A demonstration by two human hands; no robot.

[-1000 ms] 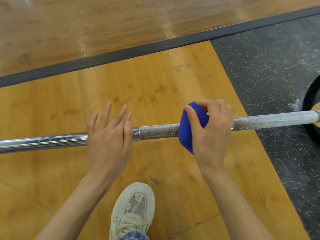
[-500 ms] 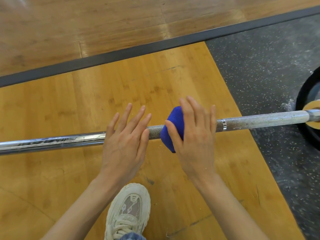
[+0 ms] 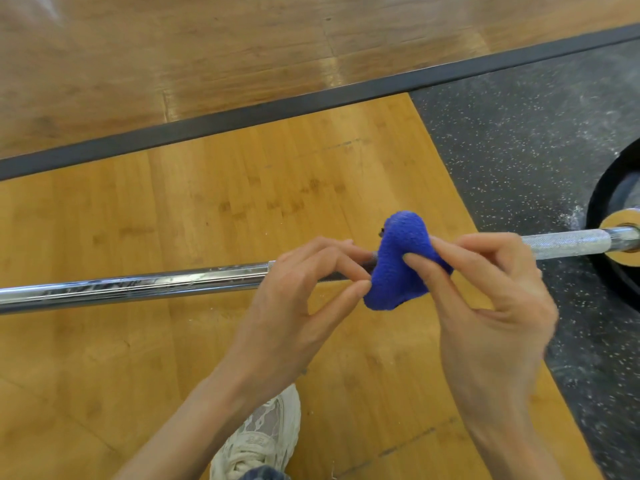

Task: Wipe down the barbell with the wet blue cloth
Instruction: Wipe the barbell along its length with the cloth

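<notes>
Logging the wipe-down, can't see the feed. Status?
Left hand and right hand both pinch the blue cloth. Cloth bunched over the barbell. Nothing in the way.

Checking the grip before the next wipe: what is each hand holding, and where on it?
Both hold the cloth: the right hand pinches its right side, the left hand pinches its lower left edge, in front of the barbell.

- Both forearms are bare right down to the wrists; no sleeve, watch or ring shows.
- Left hand (image 3: 294, 299) and right hand (image 3: 495, 317) wear no gloves.
- One off-white sneaker (image 3: 258, 441), mesh patterned like lace, pale laces.
- A scrap of blue denim hem (image 3: 265, 474) above the shoe.
</notes>
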